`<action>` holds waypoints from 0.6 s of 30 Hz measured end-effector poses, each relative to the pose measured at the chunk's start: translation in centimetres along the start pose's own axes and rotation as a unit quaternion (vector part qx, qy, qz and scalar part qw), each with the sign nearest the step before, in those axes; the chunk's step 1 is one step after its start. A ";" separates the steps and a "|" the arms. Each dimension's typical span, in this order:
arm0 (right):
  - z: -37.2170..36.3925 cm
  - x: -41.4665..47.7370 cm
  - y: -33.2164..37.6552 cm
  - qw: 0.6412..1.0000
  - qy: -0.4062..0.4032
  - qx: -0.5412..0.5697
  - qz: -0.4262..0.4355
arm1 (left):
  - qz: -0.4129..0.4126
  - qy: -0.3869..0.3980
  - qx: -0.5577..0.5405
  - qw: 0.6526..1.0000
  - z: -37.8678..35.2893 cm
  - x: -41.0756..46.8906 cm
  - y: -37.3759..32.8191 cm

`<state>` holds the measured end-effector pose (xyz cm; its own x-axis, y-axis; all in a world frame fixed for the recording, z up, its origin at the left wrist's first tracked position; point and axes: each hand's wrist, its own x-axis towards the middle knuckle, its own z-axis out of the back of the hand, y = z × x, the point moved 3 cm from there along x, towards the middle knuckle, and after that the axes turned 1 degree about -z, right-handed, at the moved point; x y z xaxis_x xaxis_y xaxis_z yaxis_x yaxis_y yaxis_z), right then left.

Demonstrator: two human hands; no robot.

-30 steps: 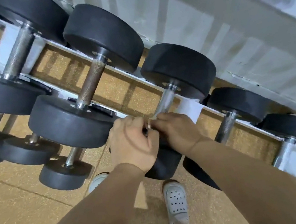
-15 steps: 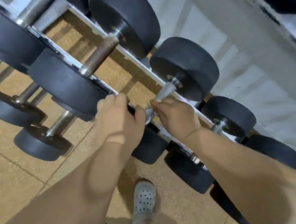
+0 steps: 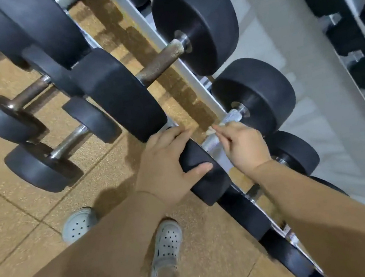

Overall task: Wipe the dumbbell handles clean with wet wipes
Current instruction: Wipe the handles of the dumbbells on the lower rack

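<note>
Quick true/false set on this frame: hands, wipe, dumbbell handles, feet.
1. The left hand grips the near head of a dumbbell. True.
2. The right hand pinches a wipe in its fingers. True.
3. The wipe is on the rusty handle. False: it is at the silver handle; nothing touches the rusty one.
4. Only one shoe is in view. False: two shoes stand on the floor.
</note>
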<state>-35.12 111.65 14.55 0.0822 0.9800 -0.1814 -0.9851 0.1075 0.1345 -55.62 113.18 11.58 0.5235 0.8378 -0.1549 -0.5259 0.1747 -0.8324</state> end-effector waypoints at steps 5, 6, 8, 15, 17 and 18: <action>1.0 2.3 0.2 0.994 0.036 -0.028 -0.103 | 0.007 -0.003 -0.033 0.999 0.3 0.3 0.1; 0.7 1.8 1.4 0.995 0.082 -0.041 -0.047 | 0.002 -0.011 -0.042 0.999 0.4 0.3 0.1; 0.4 1.0 2.7 0.985 0.150 -0.064 0.054 | 0.000 -0.023 -0.054 0.998 0.4 0.4 0.1; 1.8 4.7 1.2 0.971 0.121 -0.154 -0.137 | 0.006 0.003 -0.035 0.999 0.4 0.5 0.6; 1.2 3.4 3.1 0.974 0.143 -0.147 -0.097 | 0.004 0.008 -0.029 1.000 0.5 0.5 0.6; 1.0 2.4 4.1 0.977 0.161 -0.132 -0.053 | 0.006 0.014 -0.027 1.000 0.5 0.5 0.5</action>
<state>-38.79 114.64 15.59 0.1757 0.8580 -0.4827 -0.9818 0.1169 -0.1495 -55.95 113.96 11.31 0.5357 0.8252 -0.1789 -0.4954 0.1356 -0.8580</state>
